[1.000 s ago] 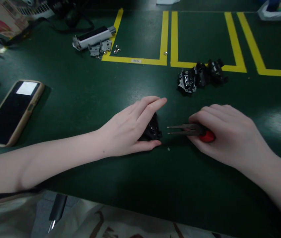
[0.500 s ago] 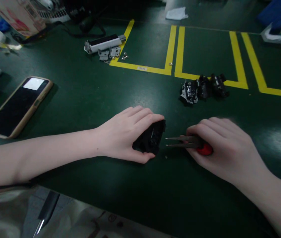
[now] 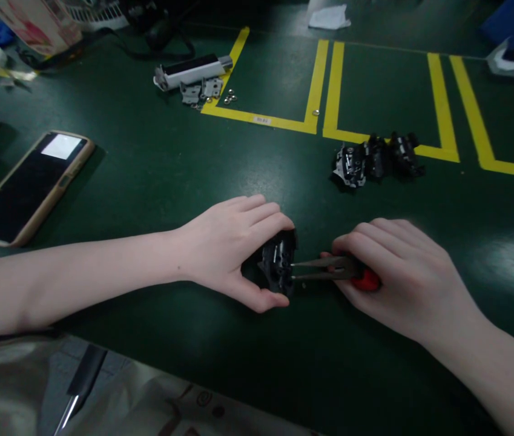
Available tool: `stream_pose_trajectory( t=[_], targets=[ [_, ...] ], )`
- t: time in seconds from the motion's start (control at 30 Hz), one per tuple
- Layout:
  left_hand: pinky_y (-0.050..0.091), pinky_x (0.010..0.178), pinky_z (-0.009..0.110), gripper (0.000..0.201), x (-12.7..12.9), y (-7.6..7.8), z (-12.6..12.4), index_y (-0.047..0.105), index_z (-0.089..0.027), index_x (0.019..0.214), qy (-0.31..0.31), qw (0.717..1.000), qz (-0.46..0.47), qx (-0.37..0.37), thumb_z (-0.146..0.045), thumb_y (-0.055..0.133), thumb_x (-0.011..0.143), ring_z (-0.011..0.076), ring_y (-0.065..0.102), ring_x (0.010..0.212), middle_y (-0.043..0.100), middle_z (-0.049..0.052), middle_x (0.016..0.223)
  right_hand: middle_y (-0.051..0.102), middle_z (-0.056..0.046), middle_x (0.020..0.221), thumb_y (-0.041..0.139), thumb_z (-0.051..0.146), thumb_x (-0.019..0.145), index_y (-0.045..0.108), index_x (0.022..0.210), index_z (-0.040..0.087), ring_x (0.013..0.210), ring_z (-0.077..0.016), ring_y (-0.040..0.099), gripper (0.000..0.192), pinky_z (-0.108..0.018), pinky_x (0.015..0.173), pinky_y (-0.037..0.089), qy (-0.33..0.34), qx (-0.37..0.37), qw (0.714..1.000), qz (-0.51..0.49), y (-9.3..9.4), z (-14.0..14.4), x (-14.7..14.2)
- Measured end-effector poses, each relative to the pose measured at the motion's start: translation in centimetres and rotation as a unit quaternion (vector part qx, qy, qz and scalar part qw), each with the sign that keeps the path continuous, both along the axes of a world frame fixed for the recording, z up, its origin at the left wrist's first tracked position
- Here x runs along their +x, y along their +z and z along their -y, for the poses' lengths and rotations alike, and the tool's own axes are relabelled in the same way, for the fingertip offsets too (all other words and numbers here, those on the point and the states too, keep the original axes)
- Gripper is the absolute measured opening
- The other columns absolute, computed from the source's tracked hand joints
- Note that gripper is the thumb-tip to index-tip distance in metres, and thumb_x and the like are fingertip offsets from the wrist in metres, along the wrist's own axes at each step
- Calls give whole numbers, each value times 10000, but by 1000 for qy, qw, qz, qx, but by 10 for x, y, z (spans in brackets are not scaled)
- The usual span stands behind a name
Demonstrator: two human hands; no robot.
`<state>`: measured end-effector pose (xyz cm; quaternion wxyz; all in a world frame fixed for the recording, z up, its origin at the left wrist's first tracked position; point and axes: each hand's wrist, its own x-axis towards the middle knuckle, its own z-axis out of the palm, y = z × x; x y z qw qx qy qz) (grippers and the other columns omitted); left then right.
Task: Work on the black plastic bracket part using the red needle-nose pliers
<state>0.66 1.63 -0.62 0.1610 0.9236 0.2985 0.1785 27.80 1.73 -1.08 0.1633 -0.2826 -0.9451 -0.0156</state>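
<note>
My left hand point(image 3: 233, 251) grips a small black mechanical part point(image 3: 278, 260) between thumb and fingers, low over the green table. Part of it is hidden under the palm. My right hand point(image 3: 397, 275) is wrapped round the red handle of a pair of needle-nose pliers point(image 3: 341, 267). The slim jaws are parted and point left, their tips at the right side of the black part. Whether the tips touch it I cannot tell. A tiny bit point(image 3: 303, 285) lies on the table just below the jaws.
Several similar black mechanisms point(image 3: 377, 157) stand in a row beyond my right hand. Yellow tape point(image 3: 279, 124) marks boxes on the green table point(image 3: 148, 181). Further back lie a white-and-black bar point(image 3: 193, 71), metal plates point(image 3: 202, 91) and small rings point(image 3: 229, 97). A phone point(image 3: 29, 188) lies left.
The black part has tilted in my left hand, so more of its mechanism shows. The pliers have moved slightly left and down, and their tips have come up to the part.
</note>
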Motion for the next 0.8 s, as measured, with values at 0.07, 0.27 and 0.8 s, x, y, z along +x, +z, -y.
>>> stream_pose_trajectory(
  t=[0.07, 0.27, 0.8],
  targets=[
    [492, 783, 384, 745, -1, -1, -1, 593, -63, 1187, -22, 999, 26, -10, -705, 598, 810, 266, 602, 887, 670, 126, 1017, 570, -37, 839, 533, 192, 918, 510, 949, 199, 755, -196, 542, 39, -337, 653, 386, 4, 3, 1000, -1, 1, 1, 0],
    [486, 777, 383, 758, -5, -1, -5, 592, -54, 1202, -62, 994, 75, -52, -705, 565, 814, 259, 607, 879, 670, 132, 1031, 599, -48, 832, 564, 187, 912, 541, 940, 200, 764, -202, 556, 38, -346, 675, 402, -4, 4, 1000, -17, 2, 1, -1],
    [471, 729, 376, 739, 1, -2, -2, 611, -93, 1137, -50, 997, 54, -33, -729, 616, 761, 257, 615, 844, 676, 110, 993, 562, -17, 787, 607, 196, 912, 525, 894, 179, 715, -164, 539, 86, -315, 621, 430, 13, -14, 999, -27, 7, 6, -6]
  ],
)
